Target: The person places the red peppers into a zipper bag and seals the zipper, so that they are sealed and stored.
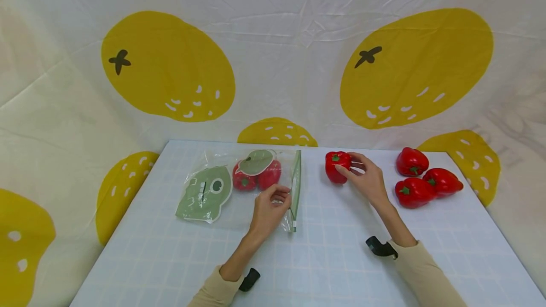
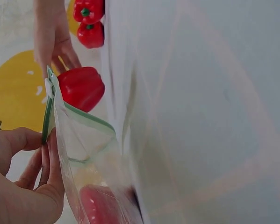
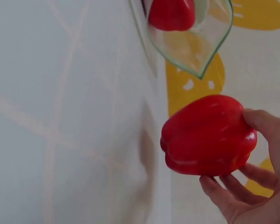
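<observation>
In the head view, the right hand (image 1: 370, 181) holds a pepper (image 1: 334, 173) over the bench (image 1: 332, 255), beside the bag (image 1: 296, 179); the left hand (image 1: 268, 210) pinches the bag's green rim. Left wrist view: the bag is clear, creased film, likely limp, best gripped by that rim. Right wrist view: the pepper is glossy, lobed, probably light, firm, slippery; opposed thumb and fingertips should suit.
</observation>
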### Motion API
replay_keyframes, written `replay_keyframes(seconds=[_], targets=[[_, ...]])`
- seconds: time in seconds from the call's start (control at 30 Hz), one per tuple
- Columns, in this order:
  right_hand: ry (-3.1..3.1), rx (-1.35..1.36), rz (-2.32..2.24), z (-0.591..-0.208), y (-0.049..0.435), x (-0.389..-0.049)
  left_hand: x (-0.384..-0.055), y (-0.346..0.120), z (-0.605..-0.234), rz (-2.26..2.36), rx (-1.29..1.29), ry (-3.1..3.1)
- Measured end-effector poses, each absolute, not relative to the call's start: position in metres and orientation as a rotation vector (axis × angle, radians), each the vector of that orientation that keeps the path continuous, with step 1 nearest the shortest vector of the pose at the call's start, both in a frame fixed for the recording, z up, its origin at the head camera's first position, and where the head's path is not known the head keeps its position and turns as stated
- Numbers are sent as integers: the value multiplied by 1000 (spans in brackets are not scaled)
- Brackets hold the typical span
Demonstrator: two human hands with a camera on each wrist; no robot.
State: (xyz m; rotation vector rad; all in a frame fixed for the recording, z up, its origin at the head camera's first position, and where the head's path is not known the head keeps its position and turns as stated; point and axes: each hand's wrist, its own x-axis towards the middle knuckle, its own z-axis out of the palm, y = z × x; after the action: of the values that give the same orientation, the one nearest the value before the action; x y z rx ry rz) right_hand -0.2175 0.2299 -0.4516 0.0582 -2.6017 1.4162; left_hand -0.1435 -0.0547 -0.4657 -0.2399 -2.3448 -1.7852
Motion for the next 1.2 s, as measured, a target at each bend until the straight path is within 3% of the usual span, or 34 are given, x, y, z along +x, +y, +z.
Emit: replay_keyframes(seconds=[1.2], targets=[[-2582, 55, 1716, -460, 155, -209, -143, -55, -463, -1793, -227, -2367]])
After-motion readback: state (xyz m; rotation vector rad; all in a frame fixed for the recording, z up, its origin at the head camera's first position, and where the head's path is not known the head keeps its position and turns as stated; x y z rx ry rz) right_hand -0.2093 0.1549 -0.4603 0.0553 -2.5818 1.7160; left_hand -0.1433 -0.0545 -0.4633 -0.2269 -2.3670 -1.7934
